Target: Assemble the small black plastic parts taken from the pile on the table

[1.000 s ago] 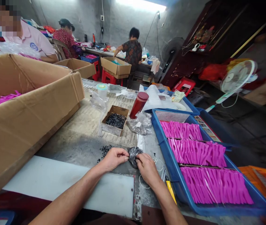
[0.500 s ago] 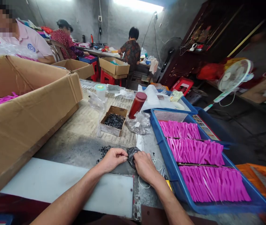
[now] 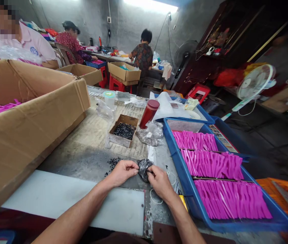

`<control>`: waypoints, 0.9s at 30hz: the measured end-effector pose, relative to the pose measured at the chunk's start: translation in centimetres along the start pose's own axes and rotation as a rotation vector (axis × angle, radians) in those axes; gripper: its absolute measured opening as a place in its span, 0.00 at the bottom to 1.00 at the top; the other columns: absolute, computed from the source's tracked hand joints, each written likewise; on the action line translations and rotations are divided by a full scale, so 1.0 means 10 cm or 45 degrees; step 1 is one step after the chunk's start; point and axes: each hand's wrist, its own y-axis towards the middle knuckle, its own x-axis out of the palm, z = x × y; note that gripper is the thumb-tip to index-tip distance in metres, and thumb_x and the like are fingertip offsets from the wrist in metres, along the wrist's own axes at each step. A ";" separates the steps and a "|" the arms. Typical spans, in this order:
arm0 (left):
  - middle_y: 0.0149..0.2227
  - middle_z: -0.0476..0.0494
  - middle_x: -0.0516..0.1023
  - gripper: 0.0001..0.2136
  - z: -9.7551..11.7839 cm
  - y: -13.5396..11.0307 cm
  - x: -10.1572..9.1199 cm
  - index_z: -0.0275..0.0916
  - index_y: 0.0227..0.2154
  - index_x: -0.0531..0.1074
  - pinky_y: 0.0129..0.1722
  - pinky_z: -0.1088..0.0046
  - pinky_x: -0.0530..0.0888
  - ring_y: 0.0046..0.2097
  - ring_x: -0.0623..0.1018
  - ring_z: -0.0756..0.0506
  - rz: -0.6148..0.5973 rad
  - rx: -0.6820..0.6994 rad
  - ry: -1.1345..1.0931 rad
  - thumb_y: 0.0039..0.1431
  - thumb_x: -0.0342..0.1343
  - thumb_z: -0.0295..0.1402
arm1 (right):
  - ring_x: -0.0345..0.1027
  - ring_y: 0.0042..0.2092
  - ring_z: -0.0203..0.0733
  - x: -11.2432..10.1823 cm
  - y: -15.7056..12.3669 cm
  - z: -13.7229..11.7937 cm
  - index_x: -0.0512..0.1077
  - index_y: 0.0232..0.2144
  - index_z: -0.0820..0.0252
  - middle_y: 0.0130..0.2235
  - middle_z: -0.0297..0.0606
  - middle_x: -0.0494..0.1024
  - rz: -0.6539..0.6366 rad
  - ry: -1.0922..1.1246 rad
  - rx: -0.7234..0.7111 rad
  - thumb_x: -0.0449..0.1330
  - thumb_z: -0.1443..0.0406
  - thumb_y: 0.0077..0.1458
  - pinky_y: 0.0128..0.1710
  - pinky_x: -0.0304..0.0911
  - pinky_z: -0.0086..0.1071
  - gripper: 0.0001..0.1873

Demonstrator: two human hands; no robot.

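In the head view, between both hands, low over the worktop: a small dark bundle (image 3: 144,169), apparently black plastic film. Left hand (image 3: 125,173): thumb and fingertips pinched together at the bundle's left edge, apparently with a bit of film caught. Right hand (image 3: 160,182): thumb and fingers closed on the opposite edge, knuckles curled. Impossible to tell about any tiny piece inside either pinch.

Best handling, by judgement: steady the bundle with the left fingertips, work in short, light movements with the right, avoid stretching thin film. Keep the left wrist off the loose black pieces (image 3: 113,164) just beyond, and the right wrist clear of the white cord (image 3: 156,203) and yellow-handled tool (image 3: 183,202) close beside. Farther ahead of the hands, a cardboard box (image 3: 119,140) of similar dark bits; to the right, a blue tray (image 3: 245,227) with rows of pink pieces (image 3: 231,200).
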 end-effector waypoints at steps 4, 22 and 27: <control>0.19 0.52 0.66 0.06 0.00 0.00 0.00 0.32 0.20 0.69 0.24 0.81 0.59 0.24 0.64 0.54 0.006 -0.005 -0.004 0.41 0.55 0.31 | 0.62 0.24 0.36 0.00 -0.01 -0.01 0.66 0.20 0.60 0.19 0.33 0.69 0.033 0.097 0.060 0.47 0.72 0.40 0.23 0.55 0.26 0.08; 0.16 0.53 0.64 0.11 0.05 -0.02 0.03 0.31 0.19 0.69 0.20 0.82 0.55 0.20 0.60 0.56 0.010 -0.121 -0.211 0.36 0.58 0.36 | 0.64 0.27 0.37 -0.08 -0.08 -0.06 0.68 0.25 0.62 0.24 0.34 0.72 0.014 0.466 0.278 0.51 0.68 0.43 0.26 0.58 0.28 0.07; 0.15 0.56 0.59 0.11 0.04 -0.03 0.04 0.30 0.21 0.68 0.17 0.82 0.49 0.18 0.55 0.58 -0.009 -0.159 -0.300 0.38 0.58 0.36 | 0.59 0.25 0.34 0.01 -0.13 -0.17 0.66 0.25 0.62 0.22 0.32 0.67 0.108 0.830 0.339 0.51 0.65 0.45 0.25 0.56 0.26 0.06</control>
